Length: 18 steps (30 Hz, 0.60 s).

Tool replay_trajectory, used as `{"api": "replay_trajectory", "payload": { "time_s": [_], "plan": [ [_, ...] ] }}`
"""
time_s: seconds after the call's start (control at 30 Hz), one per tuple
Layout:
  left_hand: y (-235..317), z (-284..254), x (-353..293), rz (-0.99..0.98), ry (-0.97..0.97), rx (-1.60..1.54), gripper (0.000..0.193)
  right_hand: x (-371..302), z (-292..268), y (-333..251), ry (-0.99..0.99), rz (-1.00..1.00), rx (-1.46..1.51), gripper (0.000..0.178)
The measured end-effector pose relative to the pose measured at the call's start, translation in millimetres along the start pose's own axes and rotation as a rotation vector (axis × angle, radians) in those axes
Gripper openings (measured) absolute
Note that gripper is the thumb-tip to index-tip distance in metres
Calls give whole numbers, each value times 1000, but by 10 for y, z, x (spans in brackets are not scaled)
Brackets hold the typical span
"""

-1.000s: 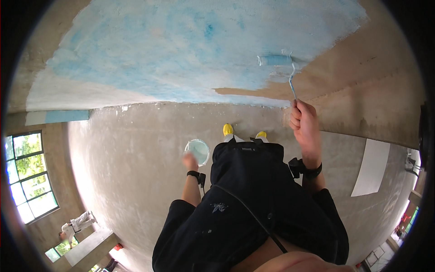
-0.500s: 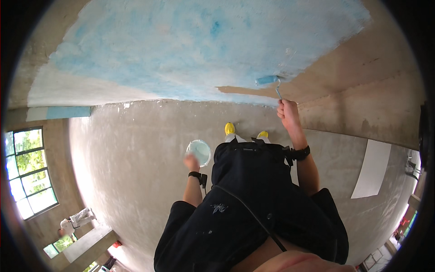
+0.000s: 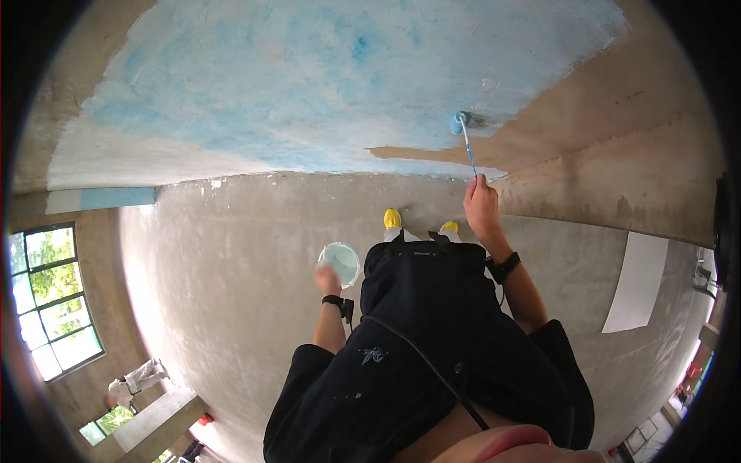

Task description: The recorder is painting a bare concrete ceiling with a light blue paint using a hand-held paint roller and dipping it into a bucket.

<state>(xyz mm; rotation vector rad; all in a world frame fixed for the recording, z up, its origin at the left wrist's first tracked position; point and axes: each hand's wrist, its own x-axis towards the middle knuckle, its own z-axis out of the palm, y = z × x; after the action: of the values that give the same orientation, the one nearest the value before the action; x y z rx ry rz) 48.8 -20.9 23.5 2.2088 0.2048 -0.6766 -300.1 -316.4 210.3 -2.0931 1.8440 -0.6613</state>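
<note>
Right hand (image 3: pixel 482 208), at one o'clock, grips a roller (image 3: pixel 457 123), hiding its handle; left hand (image 3: pixel 327 278), at ten, blurs over the bucket's (image 3: pixel 356 272) edge; can't tell if it grips.

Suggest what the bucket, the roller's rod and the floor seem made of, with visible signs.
Bucket: probably smooth plastic, judging by its pale, rounded rim.
Roller's rod: perhaps paint-streaked metal, being thin yet straight.
Floor: likely matte concrete, being mottled grey-brown without visible joints.

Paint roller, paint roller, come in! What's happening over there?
Right hand gripping paint roller; left hand at rim of bucket. Roller at partly blue wall. Nothing seen in its way.
</note>
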Motion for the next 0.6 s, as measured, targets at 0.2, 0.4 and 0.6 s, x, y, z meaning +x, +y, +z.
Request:
{"api": "replay_trajectory", "payload": {
  "time_s": [0.2,0.4,0.6],
  "plan": [
    [4,-3,51,-1,-18,2,30,16,-11,141,182,4,20,16],
    [-1,57,47,25,-3,-32,28,-46,-250,512,235,47,-30,14],
    [2,37,63,26,-4,-24,30,-32,-227,591,202,-8,-47,13]
  ]
}}
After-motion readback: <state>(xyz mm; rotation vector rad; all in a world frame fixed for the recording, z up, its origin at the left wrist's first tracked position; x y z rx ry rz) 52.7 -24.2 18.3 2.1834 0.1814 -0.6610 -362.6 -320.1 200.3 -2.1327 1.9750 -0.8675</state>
